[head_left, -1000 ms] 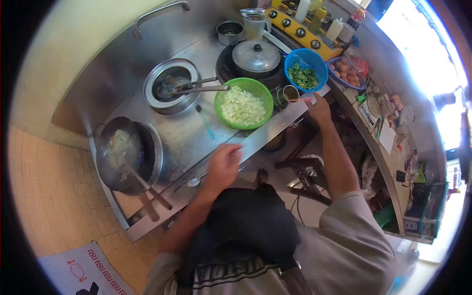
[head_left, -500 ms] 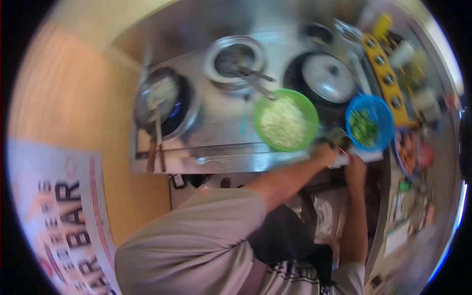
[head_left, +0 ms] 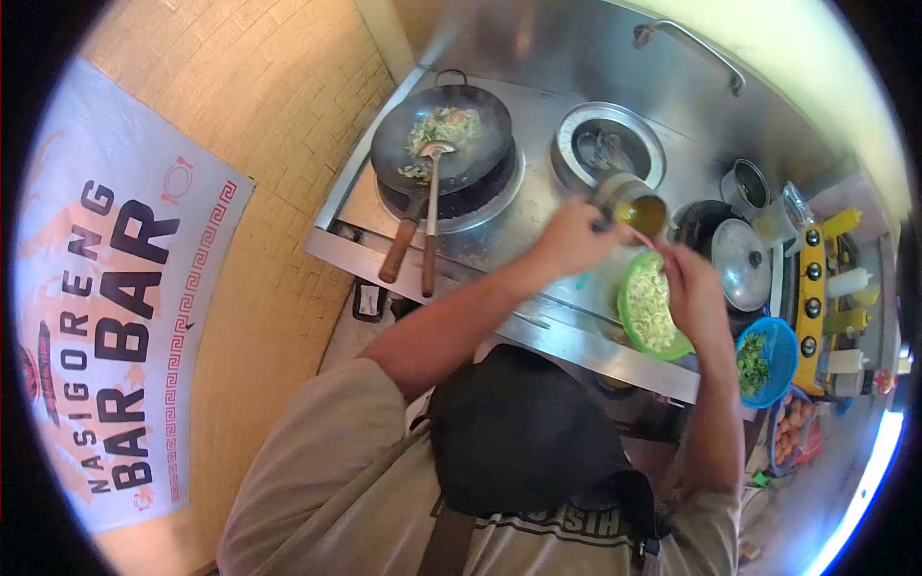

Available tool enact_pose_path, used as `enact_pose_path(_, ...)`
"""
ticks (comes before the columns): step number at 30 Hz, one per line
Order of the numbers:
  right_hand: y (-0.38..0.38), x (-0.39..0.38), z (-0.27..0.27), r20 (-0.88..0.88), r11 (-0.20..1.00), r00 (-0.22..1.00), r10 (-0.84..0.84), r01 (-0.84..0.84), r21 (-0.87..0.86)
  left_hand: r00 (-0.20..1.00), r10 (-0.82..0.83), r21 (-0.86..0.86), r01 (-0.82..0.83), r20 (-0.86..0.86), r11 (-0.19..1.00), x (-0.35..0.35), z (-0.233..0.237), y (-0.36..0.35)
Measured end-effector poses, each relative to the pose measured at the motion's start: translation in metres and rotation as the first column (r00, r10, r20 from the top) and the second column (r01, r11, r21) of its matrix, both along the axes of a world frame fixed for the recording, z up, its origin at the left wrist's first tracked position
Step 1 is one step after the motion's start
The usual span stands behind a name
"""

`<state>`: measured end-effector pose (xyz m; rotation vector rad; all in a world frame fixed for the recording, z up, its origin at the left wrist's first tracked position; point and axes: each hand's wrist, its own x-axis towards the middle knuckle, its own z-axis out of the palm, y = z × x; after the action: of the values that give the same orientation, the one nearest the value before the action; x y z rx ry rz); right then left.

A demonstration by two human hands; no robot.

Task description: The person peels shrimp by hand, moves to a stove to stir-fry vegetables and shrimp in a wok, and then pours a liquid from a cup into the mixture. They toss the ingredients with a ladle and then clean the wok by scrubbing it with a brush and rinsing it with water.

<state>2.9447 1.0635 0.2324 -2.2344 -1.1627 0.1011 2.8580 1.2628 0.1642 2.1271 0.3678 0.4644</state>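
My left hand [head_left: 576,237] is closed on the handle of a small metal cup [head_left: 624,195], tilted so its mouth and some yellowish liquid show. My right hand [head_left: 693,290] pinches a thin pink-handled utensil [head_left: 642,238] whose far end reaches to the cup's mouth; its tip is hard to make out. Just below the cup, and partly behind my right hand, stands a green bowl [head_left: 629,312] of shredded pale vegetable [head_left: 650,307]. Left of my hands, a wok [head_left: 389,144] on a burner holds mixed food [head_left: 456,125], with a metal spatula [head_left: 432,192] resting in it.
A round metal pot [head_left: 567,158] stands behind the cup. To the right are a lidded pan [head_left: 741,264], a blue bowl [head_left: 786,341] with chopped greens, a yellow rack [head_left: 813,298] beside squeeze bottles, and a basket of eggs [head_left: 789,427]. A banner [head_left: 144,317] hangs at left.
Both hands have moved left and away from my body, carrying the metal cup from beside the blue bowl to above the green bowl's far edge. The view has turned left.
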Motion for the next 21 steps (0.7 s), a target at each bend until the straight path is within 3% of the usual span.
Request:
enact_pose_path(1,0.04,-0.003,-0.008,0.087,0.998,0.996,0.022,-0.028,0.065,0.997,0.072,0.102,-0.076,0.037,0.992,-0.017,0.0,0.033)
enact_pose_path(2,0.077,-0.008,-0.017,-0.01,0.998,0.998,0.063,-0.062,0.032,0.986,0.139,0.202,-0.154,0.088,0.967,-0.03,0.0,0.068)
enact_pose_path(3,0.115,-0.012,-0.025,-0.104,0.995,0.989,0.103,-0.103,0.006,0.986,0.166,0.158,-0.165,0.006,0.974,-0.042,-0.003,0.103)
enact_pose_path(5,0.187,-0.025,-0.037,-0.117,0.987,0.98,0.161,-0.161,0.009,0.971,0.213,0.098,-0.202,-0.112,0.974,-0.071,-0.009,0.166)
enact_pose_path(7,0.255,-0.034,-0.059,0.061,0.979,0.982,0.179,-0.184,0.088,0.945,0.243,0.08,-0.231,-0.219,0.97,-0.098,-0.011,0.219)
enact_pose_path(9,0.316,-0.039,-0.066,0.059,0.956,0.957,0.283,-0.277,-0.094,0.897,0.236,-0.045,-0.272,-0.374,0.961,-0.118,-0.016,0.272)
enact_pose_path(10,0.34,-0.044,-0.069,0.046,0.928,0.941,0.336,-0.322,-0.185,0.918,0.291,0.098,-0.274,-0.269,0.957,-0.127,-0.033,0.296)
enact_pose_path(12,0.378,-0.052,-0.073,0.077,0.958,0.956,0.282,-0.276,-0.071,0.941,0.337,0.368,-0.304,-0.025,0.878,-0.136,-0.068,0.343)
enact_pose_path(13,0.393,-0.057,-0.077,0.084,0.969,0.965,0.248,-0.247,-0.017,0.946,0.323,0.37,-0.286,-0.04,0.884,-0.14,-0.067,0.358)
enact_pose_path(16,0.434,-0.07,-0.082,0.169,0.967,0.96,0.224,-0.197,-0.16,0.96,0.266,0.33,-0.224,-0.086,0.917,-0.143,-0.069,0.394)
enact_pose_path(21,0.46,-0.079,-0.096,0.281,0.971,0.936,0.212,-0.169,-0.169,0.964,0.262,0.505,-0.242,0.031,0.829,-0.145,-0.082,0.414)
